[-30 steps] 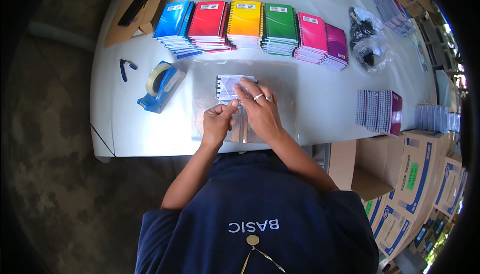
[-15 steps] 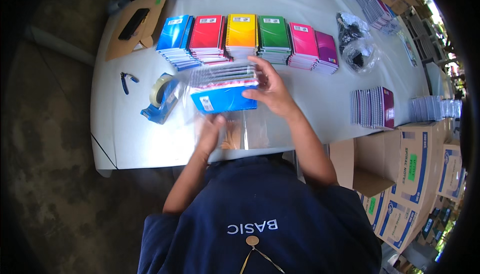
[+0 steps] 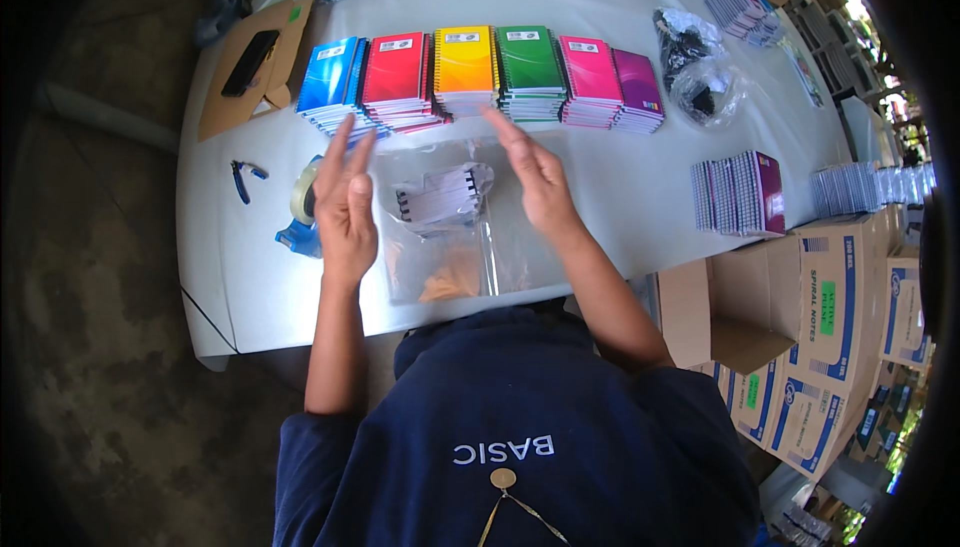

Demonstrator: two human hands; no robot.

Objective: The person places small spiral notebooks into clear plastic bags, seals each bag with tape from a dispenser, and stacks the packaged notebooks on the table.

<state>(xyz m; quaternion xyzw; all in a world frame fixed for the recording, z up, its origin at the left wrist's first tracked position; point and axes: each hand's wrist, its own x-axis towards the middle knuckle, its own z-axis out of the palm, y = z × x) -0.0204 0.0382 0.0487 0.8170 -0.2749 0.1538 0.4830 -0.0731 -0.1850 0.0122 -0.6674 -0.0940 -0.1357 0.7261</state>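
My left hand (image 3: pixel 347 217) is raised over the table beside the blue tape dispenser (image 3: pixel 298 239), partly covering it; its fingers are stretched out and it holds nothing. Opposite, my right hand (image 3: pixel 538 179) is also open and bare, fingers extended toward the notebook stacks. Between the two hands lies a bundle of spiral notebooks (image 3: pixel 440 197) in clear plastic, white page edges and black coils facing up. Neither hand seems to touch it. Under the bundle, flat clear plastic bags (image 3: pixel 510 265) reach to the table's near edge, with an orange patch showing through.
Along the back stand stacks of blue (image 3: pixel 330 72), red (image 3: pixel 397 67), yellow (image 3: pixel 466 57), green (image 3: pixel 530 59), pink (image 3: pixel 590 69) and purple (image 3: pixel 637 82) notebooks. Blue-handled cutters (image 3: pixel 243 179) lie left. More notebooks (image 3: pixel 735 192) stand right, above an open carton (image 3: pixel 750 307).
The notebook bundle, held up in my right hand with its blue cover showing, now lies on the plastic bags. Both hands have let go and spread; the left has risen past the tape dispenser.
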